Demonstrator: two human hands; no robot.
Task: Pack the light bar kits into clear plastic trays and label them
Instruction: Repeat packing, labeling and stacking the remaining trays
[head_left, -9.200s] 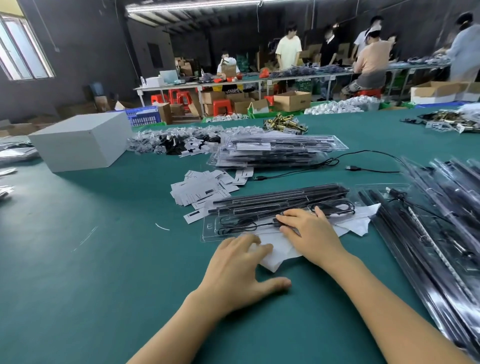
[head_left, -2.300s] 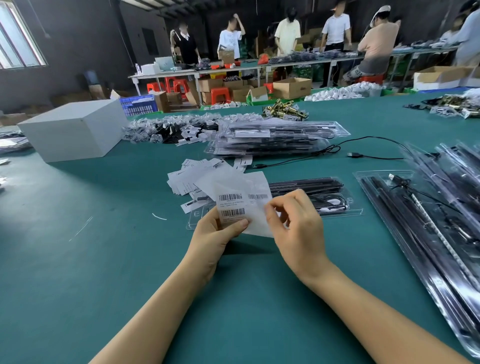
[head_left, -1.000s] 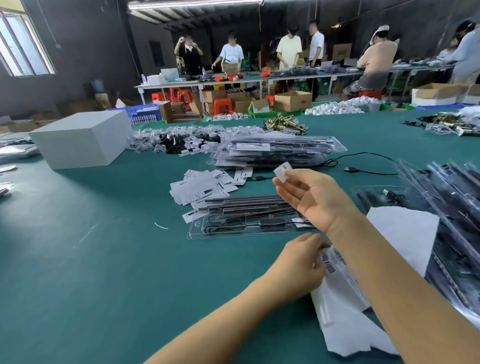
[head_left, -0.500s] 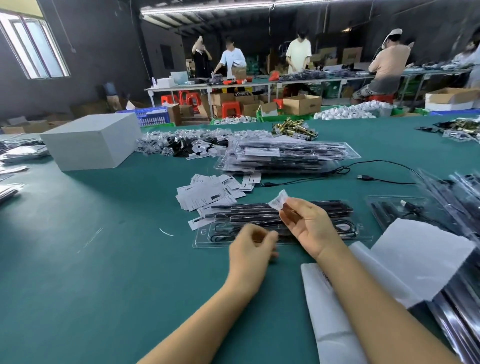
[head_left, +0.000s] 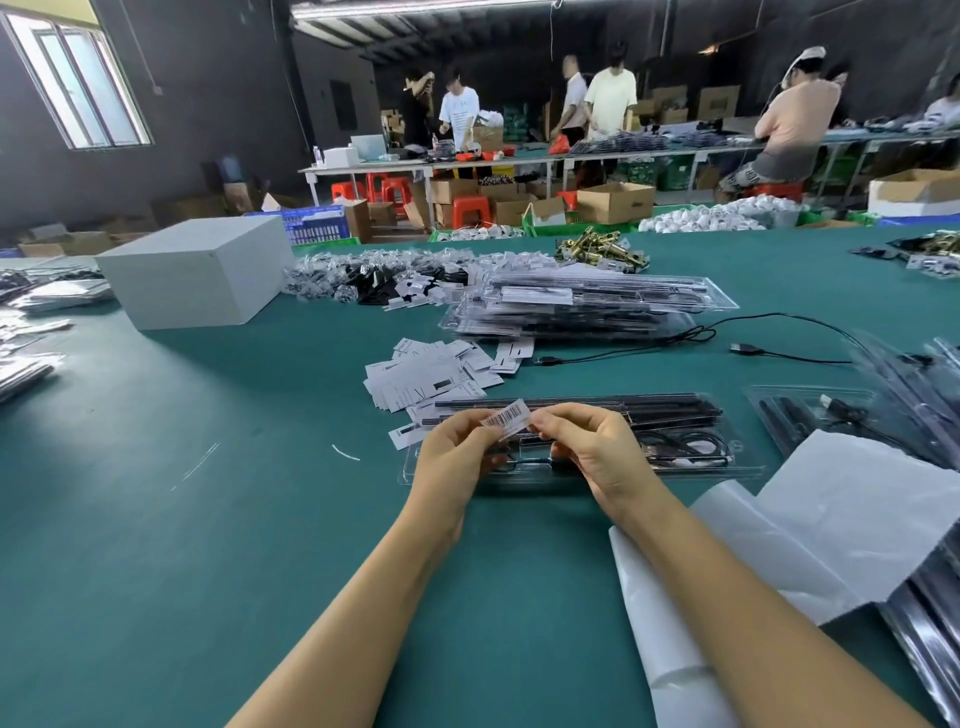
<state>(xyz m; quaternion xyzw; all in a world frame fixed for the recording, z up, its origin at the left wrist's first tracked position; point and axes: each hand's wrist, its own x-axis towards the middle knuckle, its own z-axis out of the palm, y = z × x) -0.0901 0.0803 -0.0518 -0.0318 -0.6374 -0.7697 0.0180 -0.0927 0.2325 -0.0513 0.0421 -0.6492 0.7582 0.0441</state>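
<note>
A small white barcode label (head_left: 508, 417) is held between both hands just above a clear plastic tray (head_left: 696, 457) that holds black light bars and coiled cable. My left hand (head_left: 457, 457) pinches the label's left end and my right hand (head_left: 597, 447) pinches its right end. The tray lies flat on the green table, its left part hidden behind my hands. A stack of packed, labelled trays (head_left: 587, 306) sits farther back. Loose white cards (head_left: 426, 374) lie scattered between the stack and the tray.
White backing sheets (head_left: 810, 535) lie at the right near more trays (head_left: 852, 415) and bagged bars (head_left: 924, 623). A black USB cable (head_left: 748, 349) runs behind the tray. A grey box (head_left: 197, 273) stands at the back left. Several people work at far tables.
My left hand has come up to join the right on the label, which now is held flat by both ends over the tray. Earlier only my right hand held it.
</note>
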